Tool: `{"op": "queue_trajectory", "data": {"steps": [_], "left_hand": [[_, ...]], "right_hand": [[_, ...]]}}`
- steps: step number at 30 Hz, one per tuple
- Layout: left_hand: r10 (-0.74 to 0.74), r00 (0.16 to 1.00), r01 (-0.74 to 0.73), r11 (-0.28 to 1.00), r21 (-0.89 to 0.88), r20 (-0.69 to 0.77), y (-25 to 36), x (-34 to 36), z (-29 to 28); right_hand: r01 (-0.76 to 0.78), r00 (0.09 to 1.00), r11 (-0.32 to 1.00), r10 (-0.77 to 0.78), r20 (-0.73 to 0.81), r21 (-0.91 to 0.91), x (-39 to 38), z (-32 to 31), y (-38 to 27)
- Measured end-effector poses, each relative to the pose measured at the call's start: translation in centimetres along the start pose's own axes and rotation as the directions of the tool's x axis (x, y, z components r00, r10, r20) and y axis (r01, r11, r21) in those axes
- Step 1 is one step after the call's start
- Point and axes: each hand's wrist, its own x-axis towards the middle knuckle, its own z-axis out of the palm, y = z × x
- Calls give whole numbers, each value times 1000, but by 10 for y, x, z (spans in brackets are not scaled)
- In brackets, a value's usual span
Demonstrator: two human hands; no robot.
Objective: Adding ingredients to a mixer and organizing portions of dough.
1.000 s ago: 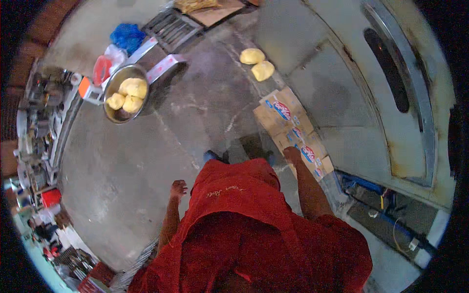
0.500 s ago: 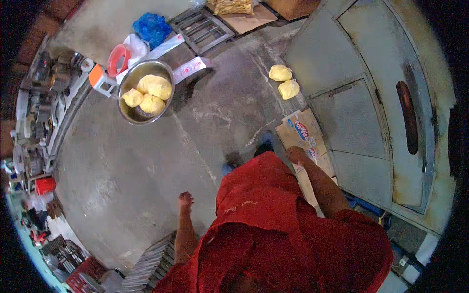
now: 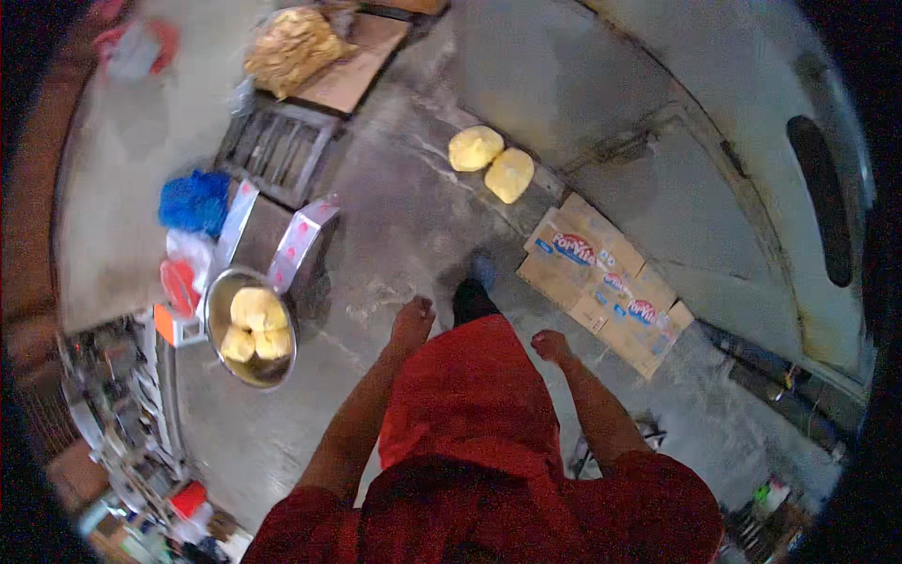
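Observation:
My left hand (image 3: 412,321) hangs beside the red apron (image 3: 470,376), its loosely curled fingers apart and holding nothing that I can see. On the apron's other side my right hand (image 3: 551,346) is open too, with bent fingers and nothing visible in it. Nearest to it lies a flattened brown cardboard box (image 3: 601,282), apart from the hand. Two yellow lumps that look like dough (image 3: 476,148) sit beyond the cardboard. To the left, a steel bowl (image 3: 289,352) holds several more yellow dough lumps (image 3: 256,308).
Around the bowl are an orange-and-white scale-like device (image 3: 178,327), a red ring-shaped item (image 3: 178,285), a blue plastic bag (image 3: 194,202) and long printed white boxes (image 3: 303,240). Farther off stand a slatted rack (image 3: 275,155) and a clear bag of tan pieces (image 3: 296,52). A grey metal panel (image 3: 733,188) borders the right.
My view has turned right and moved forward. My right hand has come off the cardboard to beside the apron. My left hand has swung forward.

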Motion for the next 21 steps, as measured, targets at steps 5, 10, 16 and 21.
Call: {"op": "queue_trajectory", "data": {"steps": [5,10,16,21], "left_hand": [[32,982,-2,987,-160,185,35,254,49],[288,953,-302,918,255,91,31,416,118],[433,811,-440,895,78,-393,29,527,204],[474,832,-370,862,347,-288,-29,608,172]], "right_hand": [[-443,895,695,383,230,566,127,17,95],[38,829,-633,452,329,773,231,58,147],[266,524,-881,472,709,390,305,140,195],[276,640,-908,418,645,315,370,215,202]]}}
